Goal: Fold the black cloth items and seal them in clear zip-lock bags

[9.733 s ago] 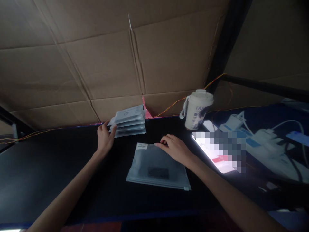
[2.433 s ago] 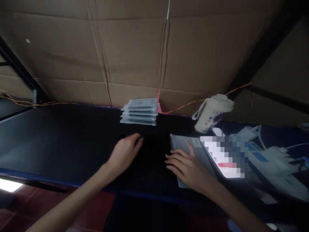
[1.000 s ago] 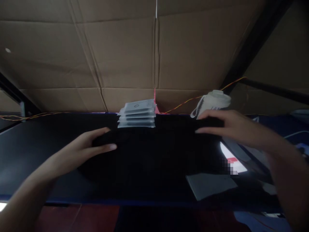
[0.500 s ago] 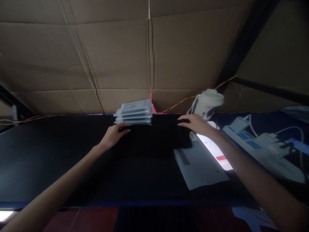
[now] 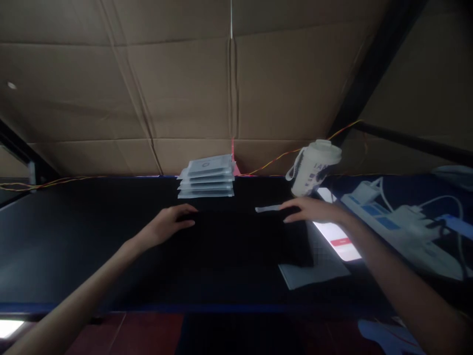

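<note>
A black cloth [image 5: 247, 239], hard to tell from the black tabletop, stretches between my two hands. My left hand [image 5: 168, 224] pinches its left end, in front of a stack of flat translucent packets [image 5: 207, 175]. At its right end my right hand [image 5: 306, 209] grips it between thumb and fingers, in front of the white cup. A small pale strip [image 5: 268, 208] shows beside the right fingertips; its kind I cannot make out. The cloth's dark edge covers much of a pile of flat translucent sheets or bags [image 5: 314, 276], leaving their near end visible.
A white lidded cup [image 5: 316, 165] with a loop stands at the back right. A lit phone [image 5: 345, 246] lies under my right forearm. Farther right are a white power strip [image 5: 384, 217] and chargers. Cardboard [image 5: 185, 88] walls the back, with a yellow-red wire [image 5: 281, 155] along it.
Both hands have come a little nearer to me with the black cloth, which now covers more of the translucent pile. The pale strip has come into sight by my right fingers.
</note>
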Available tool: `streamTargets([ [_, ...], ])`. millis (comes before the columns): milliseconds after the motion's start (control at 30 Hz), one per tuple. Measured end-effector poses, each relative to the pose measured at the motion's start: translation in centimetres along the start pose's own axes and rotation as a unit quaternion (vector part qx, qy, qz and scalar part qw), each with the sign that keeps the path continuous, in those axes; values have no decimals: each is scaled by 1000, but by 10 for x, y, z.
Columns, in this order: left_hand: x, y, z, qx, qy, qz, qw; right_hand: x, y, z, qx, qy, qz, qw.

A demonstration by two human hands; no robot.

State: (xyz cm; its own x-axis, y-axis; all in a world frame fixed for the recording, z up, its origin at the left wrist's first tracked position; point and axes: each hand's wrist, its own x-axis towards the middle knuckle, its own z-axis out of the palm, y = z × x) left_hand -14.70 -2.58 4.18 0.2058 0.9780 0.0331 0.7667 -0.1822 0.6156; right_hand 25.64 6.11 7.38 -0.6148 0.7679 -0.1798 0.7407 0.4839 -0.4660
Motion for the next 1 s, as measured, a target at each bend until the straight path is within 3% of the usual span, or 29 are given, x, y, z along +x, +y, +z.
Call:
streamTargets([
  [100, 3, -15, 11, 18, -55, -22, 998, 10, 11, 15, 27, -53, 8, 998],
  [200, 6, -13, 8, 35, -75, -29, 996, 11, 13, 18, 22, -65, 20, 997],
  [333, 14, 8, 7, 34, -58, -59, 996, 12, 9, 19, 23, -73, 7, 997],
  [467, 37, 38, 29, 34, -4, 11, 999, 15, 4, 22, 23, -57, -12, 998],
  [567, 60, 54, 53, 48, -29, 59, 997, 14, 1, 23, 16, -27, -11, 999],
  [667, 80, 63, 67, 48, -75, 61, 994, 11, -2, 22, 24, -3, -21, 999],
  [767, 88, 67, 66, 49, -133, 47, 989, 6, -6, 18, 39, 20, -38, 998],
  [900, 83, 66, 53, 49, -204, 48, 976, 1, -7, 15, 52, 41, -40, 997],
  [1000, 77, 58, 47, 55, -212, 56, 974, 1, -4, 17, 56, 41, -40, 997],
])
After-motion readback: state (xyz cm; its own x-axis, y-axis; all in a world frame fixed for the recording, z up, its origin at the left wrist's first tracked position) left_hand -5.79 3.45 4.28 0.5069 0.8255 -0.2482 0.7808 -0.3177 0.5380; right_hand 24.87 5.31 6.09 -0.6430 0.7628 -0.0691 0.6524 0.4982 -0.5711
